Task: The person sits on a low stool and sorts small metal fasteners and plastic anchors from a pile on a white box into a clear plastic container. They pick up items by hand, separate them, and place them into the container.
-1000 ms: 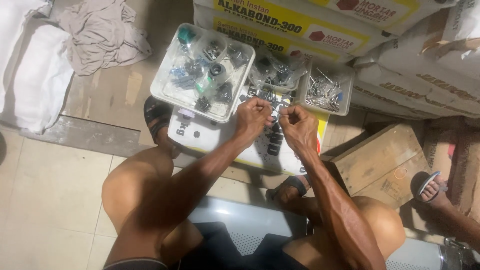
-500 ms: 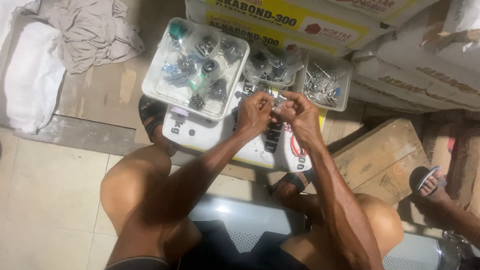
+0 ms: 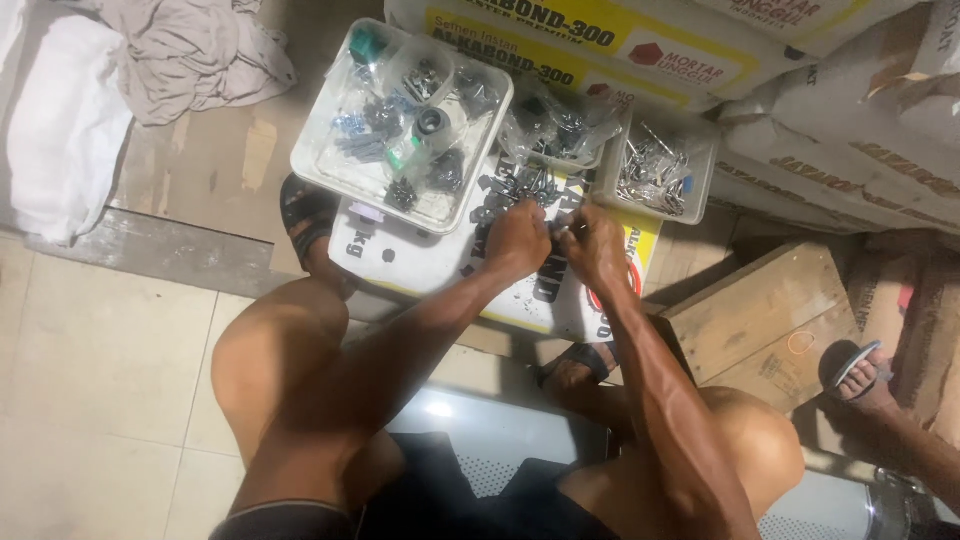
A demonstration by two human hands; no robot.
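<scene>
We look down at our own two hands, which meet over a white sack [image 3: 420,262] lying flat in front of our knees. Between the fingertips sits a small metal piece [image 3: 560,231], silvery and thin; it is too small to say what kind of part it is. Our left hand [image 3: 518,240] is curled, its fingertips pinching towards the piece. Our right hand [image 3: 592,246] is also curled, fingers bent in on the same spot. We cannot tell which hand carries the piece.

A loose pile of dark screws [image 3: 520,186] lies on the sack just beyond the hands, partly hidden by our knuckles.

Three containers stand at the sack's far edge. The big clear tray [image 3: 318,165] on the left holds mixed dark fittings, a black ring and green bits. The middle tub [image 3: 600,152] is covered by crumpled plastic, so its contents blur. The small tub [image 3: 700,185] on the right holds shiny silver screws.

Another person's sandalled foot [image 3: 858,368] shows at the right edge.
</scene>
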